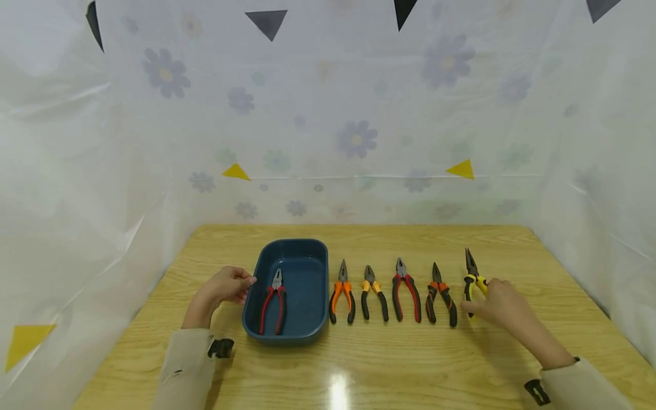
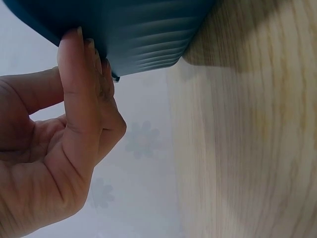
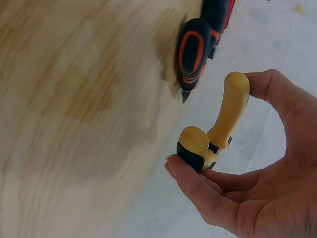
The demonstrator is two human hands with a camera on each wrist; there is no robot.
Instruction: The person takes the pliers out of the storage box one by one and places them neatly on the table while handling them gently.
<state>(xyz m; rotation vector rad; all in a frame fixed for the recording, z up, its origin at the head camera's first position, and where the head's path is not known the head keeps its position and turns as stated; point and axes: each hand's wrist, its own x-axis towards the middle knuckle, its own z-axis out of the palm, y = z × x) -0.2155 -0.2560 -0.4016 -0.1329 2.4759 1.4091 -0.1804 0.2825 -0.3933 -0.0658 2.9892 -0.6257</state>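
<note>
Yellow-handled pliers (image 1: pixel 472 279) are gripped at the right end of a row on a wooden table (image 1: pixel 359 364), while a blue tray (image 1: pixel 312 256) is steadied from its 9 o'clock side

The right hand (image 1: pixel 494 304) is curled round the yellow handles, thumb on one and fingertips on the other, as the right wrist view makes plain; from the head view only the nose is seen clear, pointing to 12 o'clock. The left hand (image 1: pixel 228 285) is pressed with fingers together against the tray's ribbed outer wall, a contact confirmed only by the left wrist view. Red-and-black pliers (image 1: pixel 274 304) are already laid inside the tray. Four more pairs (image 1: pixel 390 293) are lined up between. The neighbouring orange-and-black pair (image 3: pixel 198 47), lying just beside, could be knocked askew if the handles are swung low across the row
</note>
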